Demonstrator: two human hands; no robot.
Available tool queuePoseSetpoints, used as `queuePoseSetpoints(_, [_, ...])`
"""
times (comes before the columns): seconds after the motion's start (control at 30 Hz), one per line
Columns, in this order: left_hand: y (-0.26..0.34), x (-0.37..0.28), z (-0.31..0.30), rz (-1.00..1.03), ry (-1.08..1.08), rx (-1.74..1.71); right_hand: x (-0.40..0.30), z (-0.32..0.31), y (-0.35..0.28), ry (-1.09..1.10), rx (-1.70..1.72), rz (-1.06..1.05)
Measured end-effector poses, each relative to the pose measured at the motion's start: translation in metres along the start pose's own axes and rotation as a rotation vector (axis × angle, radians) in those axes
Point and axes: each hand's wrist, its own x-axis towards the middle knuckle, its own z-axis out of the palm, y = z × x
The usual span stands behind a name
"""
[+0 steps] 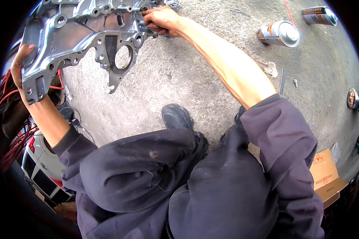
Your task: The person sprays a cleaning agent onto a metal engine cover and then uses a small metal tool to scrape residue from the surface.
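A large cast aluminium engine cover (pixel 74 38), with bolt holes, ribs and a round opening near its lower edge, is tilted up at the upper left. My left hand (pixel 20 64) grips its left end, the thumb over the face and the other fingers behind. At the opposite end, my right hand (pixel 163 21) has its fingers curled on the casting's edge, close to a small dark bolt or hole. What lies under those fingers is hidden. The cover's top runs out of the picture.
Two spray cans (pixel 278 33) stand on the concrete floor (pixel 131 98) at upper right. Nearby lie a metal strip (pixel 282 81), a bolt (pixel 295 82) and a rag scrap (pixel 270 69). Red cables (pixel 19 143) hang at left, near a parked car (pixel 44 164). Another person's foot (pixel 353 98) and an open cardboard box (pixel 326 173) are at right.
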Motion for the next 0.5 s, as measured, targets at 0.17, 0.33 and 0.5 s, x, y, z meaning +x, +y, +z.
queuePoseSetpoints(0.17, [0.006, -0.005, 0.017, -0.036, -0.033, 0.028, 0.083, -0.034, 0.045, -0.520, 0.738, 0.172])
queuePoseSetpoints(0.33, [0.001, -0.005, -0.005, -0.076, 0.041, -0.021, 0.031, -0.007, 0.039, 0.229, -0.283, -0.462])
queuePoseSetpoints(0.5, [0.001, 0.001, -0.014, -0.082, -0.021, 0.001, 0.035, -0.033, 0.039, 0.152, -0.853, -0.872])
